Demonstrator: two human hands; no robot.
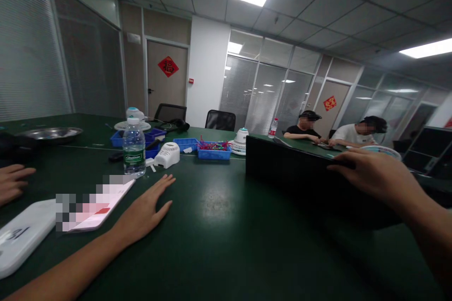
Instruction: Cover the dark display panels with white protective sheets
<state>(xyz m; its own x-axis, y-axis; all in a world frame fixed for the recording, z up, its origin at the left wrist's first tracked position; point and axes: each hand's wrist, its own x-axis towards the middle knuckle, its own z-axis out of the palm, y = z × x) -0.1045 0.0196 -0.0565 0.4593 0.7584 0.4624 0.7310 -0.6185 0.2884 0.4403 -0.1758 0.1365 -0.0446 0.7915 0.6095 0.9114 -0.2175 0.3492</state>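
My left hand (146,209) lies flat on the green table (212,254), palm down with its fingers stretched out and nothing in it. To its left are a lit phone or tablet (102,211) and a white object marked 31 (24,235). Just beyond my left fingertips stands a water bottle (133,150) with a green label, beside a white plastic housing (167,154). My right hand (374,174) grips the top edge of a large black panel (303,183), which stands upright on the right side of the table.
Another person's hand (16,181) rests at the left edge. Farther back are a metal tray (52,134), a blue bin of coloured wires (213,151) and a white fan-like part (240,142). Two people (305,128) sit at the far right.
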